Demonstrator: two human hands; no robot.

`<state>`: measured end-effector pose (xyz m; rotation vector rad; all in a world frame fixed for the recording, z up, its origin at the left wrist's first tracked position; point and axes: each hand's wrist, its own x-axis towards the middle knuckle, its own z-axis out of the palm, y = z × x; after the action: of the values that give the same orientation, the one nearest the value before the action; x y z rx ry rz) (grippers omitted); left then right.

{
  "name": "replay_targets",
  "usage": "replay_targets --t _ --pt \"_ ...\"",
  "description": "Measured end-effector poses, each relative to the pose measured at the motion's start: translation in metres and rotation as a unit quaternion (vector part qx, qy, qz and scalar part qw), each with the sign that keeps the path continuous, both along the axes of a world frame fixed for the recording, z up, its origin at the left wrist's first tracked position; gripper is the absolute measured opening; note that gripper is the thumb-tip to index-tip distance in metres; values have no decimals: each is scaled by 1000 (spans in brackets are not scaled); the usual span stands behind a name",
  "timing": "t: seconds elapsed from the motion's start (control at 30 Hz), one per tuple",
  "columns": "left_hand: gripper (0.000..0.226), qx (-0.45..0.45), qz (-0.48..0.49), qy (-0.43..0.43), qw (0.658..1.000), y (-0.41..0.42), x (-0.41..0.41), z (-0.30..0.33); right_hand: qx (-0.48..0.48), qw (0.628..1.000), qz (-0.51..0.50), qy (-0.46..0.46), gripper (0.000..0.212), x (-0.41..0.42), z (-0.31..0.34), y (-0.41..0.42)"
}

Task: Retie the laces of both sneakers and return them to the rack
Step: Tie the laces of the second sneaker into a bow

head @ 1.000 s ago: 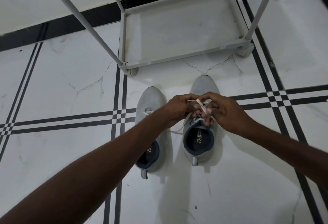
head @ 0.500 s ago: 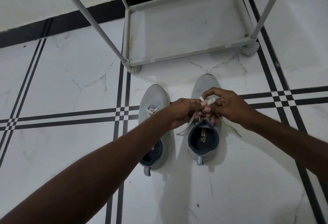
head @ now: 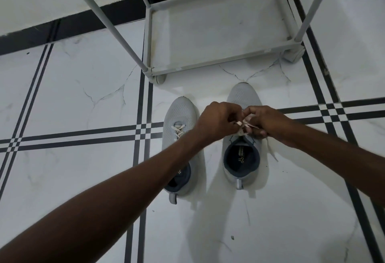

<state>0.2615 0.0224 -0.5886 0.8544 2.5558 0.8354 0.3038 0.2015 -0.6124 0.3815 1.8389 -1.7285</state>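
Right now both hands meet over the tongue of the right-side grey mesh sneaker (head: 242, 154), w/ the white flat laces (head: 245, 124) bunched between them. Left hand (head: 218, 120) has fingers curled in, pinching a lace end; right hand (head: 263, 122) likewise pinches lace, fingers pressed together, tho exactly which strand each holds is too tangled to tell. One loose lace tail (head: 271, 150) trails off the shoe's right side onto the white marble-look tile floor (head: 83, 100).

The other grey mesh sneaker (head: 180, 129) sits just beside it on the left, partly under the left forearm; its laces show crossed but no clear bow, so prob. still to do. The grey metal-frame shoe rack (head: 218, 63) stands near the toes, bottom shelf bare.

Risks, my read: knot is mid-form, so a slipped pinch lets the loop collapse. The trailing tail could get pulled through if tugged unevenly, leaving a lopsided bow. Shoe isn't braced, so a hard pull may skid it on the slick tile.
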Motion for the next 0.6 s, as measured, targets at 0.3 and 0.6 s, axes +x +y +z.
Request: replay_targets --t 0.3,0.6 --pt "11 31 80 130 988 10 24 -16 74 996 17 56 19 0 7 8" --pt "19 45 174 -62 982 -46 28 -27 415 864 102 265 19 20 -18 37"
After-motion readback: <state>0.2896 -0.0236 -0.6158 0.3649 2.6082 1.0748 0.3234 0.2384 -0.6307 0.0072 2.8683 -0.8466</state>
